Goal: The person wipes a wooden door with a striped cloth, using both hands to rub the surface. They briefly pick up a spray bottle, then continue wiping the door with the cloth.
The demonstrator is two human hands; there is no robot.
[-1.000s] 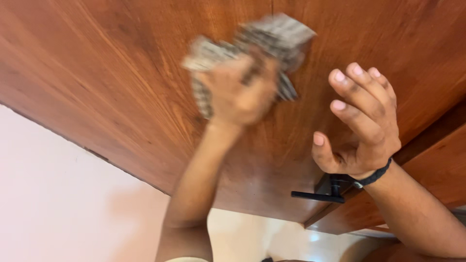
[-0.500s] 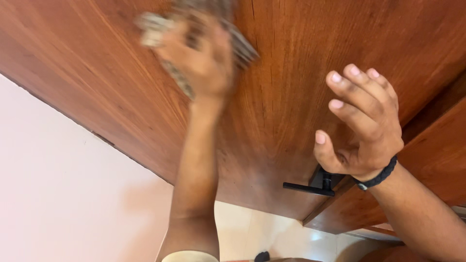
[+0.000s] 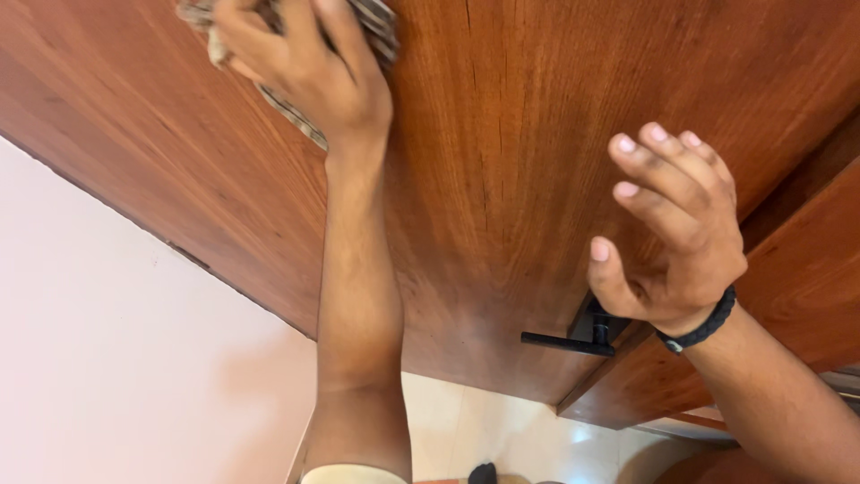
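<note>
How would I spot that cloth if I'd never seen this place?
Find the big reddish-brown wooden door filling the view. At its top left, the left hand presses a crumpled grey patterned cloth flat against the wood. It is the only soft, pale thing there; the black lever handle sits far lower.

A grey patterned cloth [image 3: 358,22] lies under the left hand [image 3: 309,72] on the reddish-brown wooden door [image 3: 502,161], upper left of frame; the black lever handle [image 3: 569,339] sits lower right, below the right hand [image 3: 676,233].
</note>
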